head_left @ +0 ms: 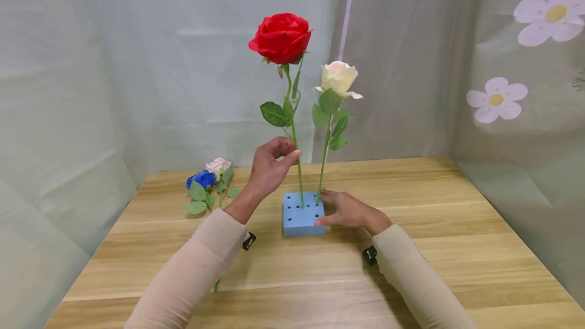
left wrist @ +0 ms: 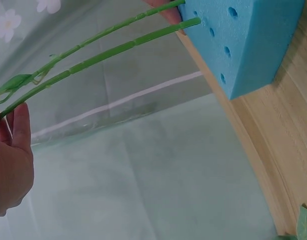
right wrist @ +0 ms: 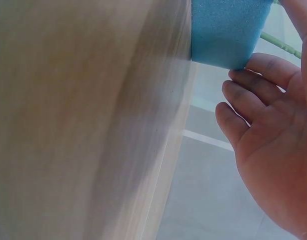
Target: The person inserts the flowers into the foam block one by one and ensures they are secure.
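Observation:
My left hand (head_left: 271, 166) pinches the stem of a red artificial rose (head_left: 282, 39) between thumb and fingers. The rose stands nearly upright, and its stem's lower end meets the top of a blue foam block (head_left: 303, 229) dotted with holes; how deep it sits, I cannot tell. A cream-white rose (head_left: 338, 79) stands in the block's right side, leaning slightly right. My right hand (head_left: 349, 211) grips the block's right side, thumb at the front and fingers at the back. In the right wrist view, the fingertips (right wrist: 238, 75) touch the foam block (right wrist: 226, 35).
On the wooden table (head_left: 434, 268), a blue rose (head_left: 201, 179) and a pale pink rose (head_left: 218, 165) lie left of the block, their stems partly behind my left forearm. Grey-green curtains (head_left: 219, 65) hang behind and beside the table.

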`<action>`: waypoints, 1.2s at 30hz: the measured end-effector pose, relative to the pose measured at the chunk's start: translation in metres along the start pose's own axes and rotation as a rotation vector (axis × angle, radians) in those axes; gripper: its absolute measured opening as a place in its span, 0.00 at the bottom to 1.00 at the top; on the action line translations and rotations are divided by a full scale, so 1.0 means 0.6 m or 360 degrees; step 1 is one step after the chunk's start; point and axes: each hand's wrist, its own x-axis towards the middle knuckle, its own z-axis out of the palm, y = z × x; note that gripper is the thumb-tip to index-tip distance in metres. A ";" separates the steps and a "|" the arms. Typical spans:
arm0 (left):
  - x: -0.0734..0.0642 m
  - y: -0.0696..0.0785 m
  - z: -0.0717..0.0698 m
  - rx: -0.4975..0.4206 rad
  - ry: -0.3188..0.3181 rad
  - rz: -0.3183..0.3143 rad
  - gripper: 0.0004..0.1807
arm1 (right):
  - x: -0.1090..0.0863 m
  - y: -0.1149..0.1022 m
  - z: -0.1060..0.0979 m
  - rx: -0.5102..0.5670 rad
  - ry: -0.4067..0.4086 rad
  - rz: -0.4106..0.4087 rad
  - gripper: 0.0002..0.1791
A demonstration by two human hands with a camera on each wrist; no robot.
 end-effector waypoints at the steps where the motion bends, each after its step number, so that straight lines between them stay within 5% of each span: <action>1: 0.001 0.000 0.001 -0.0004 0.0002 0.0005 0.05 | 0.000 0.000 0.000 0.0001 0.0000 0.0001 0.49; 36: 0.004 -0.010 0.020 0.0001 -0.0005 -0.0007 0.04 | 0.004 0.006 0.000 -0.0035 0.0005 -0.0018 0.48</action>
